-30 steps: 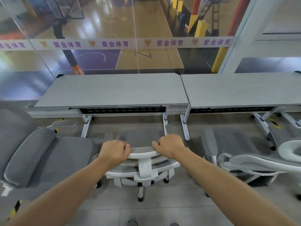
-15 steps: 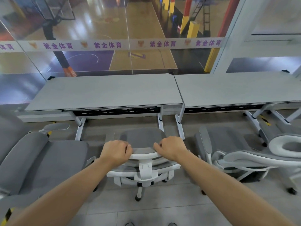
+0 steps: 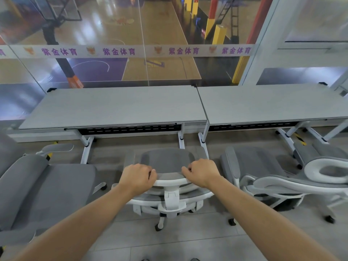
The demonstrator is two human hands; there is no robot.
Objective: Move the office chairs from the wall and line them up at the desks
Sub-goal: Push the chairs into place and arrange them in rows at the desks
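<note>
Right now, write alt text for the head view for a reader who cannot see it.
Both hands, left hand and right hand, grip the top of a grey office chair facing two grey desks set end to end before a glass wall. More grey chairs stand on either side.

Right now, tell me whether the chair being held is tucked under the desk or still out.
Out. The middle chair stands wholly in front of the left desk, floor visible between; both hands grip its headrest.
</note>
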